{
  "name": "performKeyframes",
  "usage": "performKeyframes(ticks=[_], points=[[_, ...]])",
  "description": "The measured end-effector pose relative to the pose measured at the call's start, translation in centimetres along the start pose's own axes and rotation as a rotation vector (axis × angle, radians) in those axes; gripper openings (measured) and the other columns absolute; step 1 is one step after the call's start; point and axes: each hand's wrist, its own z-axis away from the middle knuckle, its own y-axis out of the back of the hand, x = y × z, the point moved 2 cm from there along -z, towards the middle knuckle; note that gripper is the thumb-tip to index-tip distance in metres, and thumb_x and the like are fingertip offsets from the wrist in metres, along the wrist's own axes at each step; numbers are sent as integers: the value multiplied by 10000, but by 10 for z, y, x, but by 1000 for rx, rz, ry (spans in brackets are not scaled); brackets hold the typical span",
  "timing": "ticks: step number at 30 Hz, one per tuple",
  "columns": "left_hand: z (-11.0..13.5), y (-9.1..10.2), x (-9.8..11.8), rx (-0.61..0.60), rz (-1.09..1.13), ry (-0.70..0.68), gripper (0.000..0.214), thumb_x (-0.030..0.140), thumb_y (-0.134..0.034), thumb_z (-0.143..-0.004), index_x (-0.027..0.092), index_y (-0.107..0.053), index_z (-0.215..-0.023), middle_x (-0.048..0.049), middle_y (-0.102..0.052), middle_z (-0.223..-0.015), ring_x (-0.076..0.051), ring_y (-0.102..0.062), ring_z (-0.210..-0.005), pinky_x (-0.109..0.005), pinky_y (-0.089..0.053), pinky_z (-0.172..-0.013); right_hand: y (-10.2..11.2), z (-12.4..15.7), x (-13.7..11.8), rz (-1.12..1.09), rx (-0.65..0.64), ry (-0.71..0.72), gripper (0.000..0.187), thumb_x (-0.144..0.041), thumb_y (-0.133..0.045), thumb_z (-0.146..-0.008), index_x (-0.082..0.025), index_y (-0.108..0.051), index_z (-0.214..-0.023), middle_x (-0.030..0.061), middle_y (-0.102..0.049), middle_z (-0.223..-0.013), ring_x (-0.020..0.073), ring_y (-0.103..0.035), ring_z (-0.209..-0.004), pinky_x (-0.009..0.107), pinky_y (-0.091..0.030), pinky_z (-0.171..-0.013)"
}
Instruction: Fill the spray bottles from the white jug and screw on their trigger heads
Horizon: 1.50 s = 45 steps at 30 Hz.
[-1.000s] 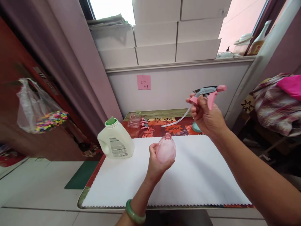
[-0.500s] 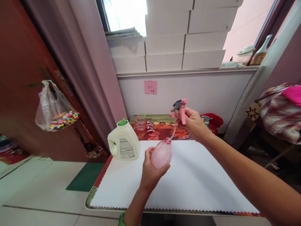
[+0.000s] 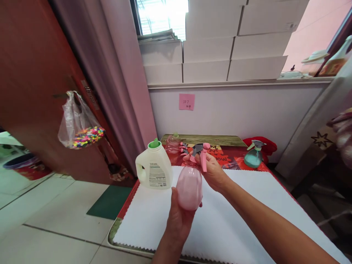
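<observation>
hovering above the white table cover (image 3: 247, 220), near the detergent jug (image 3: 154, 170), the pink spray bottle (image 3: 189, 189) was gripped upright by the left hand (image 3: 178, 216); the right hand (image 3: 213, 172) clasped the trigger head (image 3: 200, 150) on its neck: tube apparently in, tightening probably left.

I am watching my left hand (image 3: 178, 216) and right hand (image 3: 213, 174) showing bare above the white mat (image 3: 269, 183); both forearms are showing uncovered, running back past the mat's near edge.
</observation>
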Motion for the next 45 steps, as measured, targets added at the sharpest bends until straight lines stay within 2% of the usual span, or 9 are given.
performKeyframes(ticks=[10, 18, 22, 27, 31, 35, 39, 42, 45], points=[[9, -12, 9, -98, 69, 485, 915, 856, -460, -783, 17, -693, -1067, -174, -718, -851, -220, -691, -599, -261, -509, -467, -10, -1, -6, -68, -205, -52, 334, -499, -718, -855, -199, -690, -1001, 63, -745, -881, 248, -710, -943, 436, -528, -947], [10, -21, 15, -153, 69, 543, 833, 814, -488, -809, 39, -683, -1046, -179, -717, -828, -196, -658, -527, -208, -387, -336, -6, 4, 2, -53, -227, -25, 325, -544, -480, -982, -236, -579, -964, 70, -748, -957, 243, -694, -954, 408, -547, -848], [14, -30, 19, -58, 17, 408, 792, 764, -547, -815, 70, -636, -1184, -182, -713, -836, -217, -664, -582, -215, -393, -377, 1, 7, 4, 87, -158, 63, 354, -576, -451, -996, -251, -583, -1039, 69, -742, -1045, 243, -672, -1071, 421, -517, -946], [20, -38, 16, 131, -194, 67, 717, 708, -567, -832, 133, -583, -1262, -154, -710, -951, -227, -641, -614, -288, -438, -426, 3, 13, 3, 142, -53, 111, 373, -596, -454, -994, -268, -615, -1066, 63, -729, -1122, 240, -637, -1180, 438, -456, -1072], [25, -31, 14, 277, -549, -494, 652, 655, -651, -801, 175, -559, -1232, -141, -642, -1174, -287, -643, -991, -365, -547, -730, -8, 17, 1, 84, -13, 114, 410, -612, -464, -984, -250, -632, -1076, 74, -729, -1127, 253, -624, -1204, 460, -444, -1093], [28, -27, 20, 335, -874, -1039, 853, 506, -886, -584, 235, -438, -1256, -176, -482, -1411, -379, -477, -1325, -503, -419, -1066, -23, 22, -2, -92, 81, 144, 363, -573, -556, -958, -256, -601, -1127, 67, -726, -1120, 253, -634, -1186, 459, -470, -1061], [24, -35, 21, 370, -908, -981, 817, 360, -964, -488, 291, -411, -1085, -178, -339, -1547, -397, -334, -1453, -555, -361, -1126, -29, 26, -5, -214, 169, 98, 297, -513, -662, -913, -251, -604, -1039, 61, -740, -1047, 250, -671, -1103, 444, -500, -1000], [20, -44, 17, 530, -727, -1084, 928, 311, -1005, -306, 291, -395, -1004, -173, -387, -1516, -395, -476, -1335, -544, -440, -1067, -30, 25, -6, -259, 197, 30, 353, -526, -757, -827, -239, -597, -954, 56, -750, -988, 260, -686, -1050, 440, -520, -953], [20, -54, 14, 622, -708, -1203, 1040, 263, -1006, -285, 279, -379, -1114, -182, -455, -1448, -356, -559, -1232, -519, -455, -1069, -30, 26, -7, -300, 249, -16, 404, -539, -811, -760, -232, -594, -906, 60, -755, -981, 274, -683, -1052, 433, -525, -944]])
